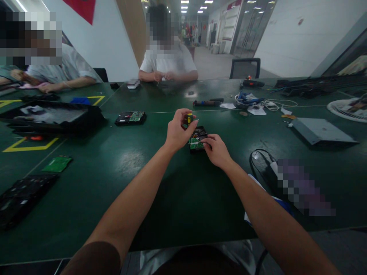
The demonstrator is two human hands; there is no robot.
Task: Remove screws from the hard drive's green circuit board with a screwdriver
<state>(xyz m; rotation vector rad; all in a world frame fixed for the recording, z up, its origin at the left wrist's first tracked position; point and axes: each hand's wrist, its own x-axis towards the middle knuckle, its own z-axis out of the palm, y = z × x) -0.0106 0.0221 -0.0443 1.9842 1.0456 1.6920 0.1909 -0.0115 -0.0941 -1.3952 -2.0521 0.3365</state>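
Note:
A small black hard drive [197,138] with a green circuit board lies on the green table [160,183] in front of me. My left hand [178,131] is closed around a screwdriver with a yellow-and-black handle [189,119], held upright over the drive. My right hand [215,149] rests on the drive's right edge, fingers pinched against it and holding it in place.
Another hard drive [130,117] lies further left, near a black tray [48,118]. A loose green board [57,164] and a dark tray [23,196] sit at the left. A grey metal cover [321,130] and cables [258,101] lie right. Two people sit across the table.

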